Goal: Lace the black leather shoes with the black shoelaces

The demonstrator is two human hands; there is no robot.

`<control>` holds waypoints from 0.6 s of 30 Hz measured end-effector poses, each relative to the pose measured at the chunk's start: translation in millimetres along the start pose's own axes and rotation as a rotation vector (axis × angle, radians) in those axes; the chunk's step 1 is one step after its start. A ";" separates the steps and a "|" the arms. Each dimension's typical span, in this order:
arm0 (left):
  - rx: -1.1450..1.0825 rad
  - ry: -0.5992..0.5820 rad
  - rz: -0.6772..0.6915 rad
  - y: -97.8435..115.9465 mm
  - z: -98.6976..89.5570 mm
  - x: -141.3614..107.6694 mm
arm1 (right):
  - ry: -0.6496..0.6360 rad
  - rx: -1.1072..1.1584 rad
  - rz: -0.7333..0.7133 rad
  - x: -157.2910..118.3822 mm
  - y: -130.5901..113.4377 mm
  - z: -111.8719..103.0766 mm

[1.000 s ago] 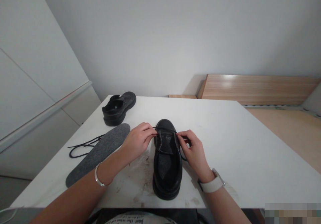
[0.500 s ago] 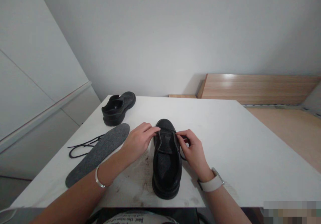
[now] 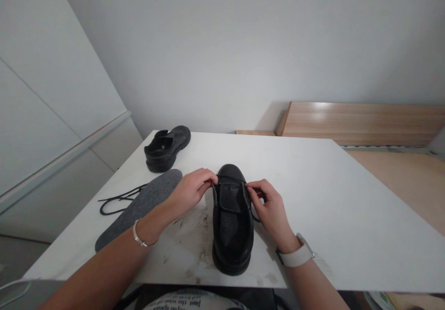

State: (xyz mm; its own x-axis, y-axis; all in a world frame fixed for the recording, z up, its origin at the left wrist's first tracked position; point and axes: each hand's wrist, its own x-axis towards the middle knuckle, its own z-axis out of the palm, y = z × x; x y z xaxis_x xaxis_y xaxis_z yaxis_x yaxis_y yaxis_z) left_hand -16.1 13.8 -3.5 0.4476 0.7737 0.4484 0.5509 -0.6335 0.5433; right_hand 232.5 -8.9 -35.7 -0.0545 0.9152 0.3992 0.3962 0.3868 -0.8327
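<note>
— Where the black shoe [image 3: 232,226] stands toe-away near the front edge of the white table [image 3: 347,217], what are the hands doing?

— The left hand [image 3: 189,193] sits at the shoe's left side, fingertips pressed together on the eyelet edge. The right hand [image 3: 269,208] is at the right side, thumb and forefinger pinching a black lace [image 3: 256,217] against the flap.

— And further off?

— A grey insole [image 3: 142,205] lies just left of the left forearm, a loose lace [image 3: 116,201] beside it. A second black shoe [image 3: 167,148] rests at the far left corner, well apart.
</note>
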 end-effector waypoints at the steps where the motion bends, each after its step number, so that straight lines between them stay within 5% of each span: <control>1: -0.019 0.001 -0.021 -0.5 -0.1 0.0 | 0.000 0.001 -0.001 0.1 0.2 -0.1; 18: -0.090 -0.021 -0.164 1.3 1.0 0.6 | -0.010 0.016 0.017 0.2 1.1 -0.4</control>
State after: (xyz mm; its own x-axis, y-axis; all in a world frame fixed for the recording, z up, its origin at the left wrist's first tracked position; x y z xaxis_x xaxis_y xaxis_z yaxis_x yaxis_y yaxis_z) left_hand -14.4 13.5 -3.2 0.3722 0.8658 0.3345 0.5525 -0.4963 0.6696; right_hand 233.3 -8.3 -36.4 -0.0574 0.9226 0.3814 0.3826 0.3732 -0.8452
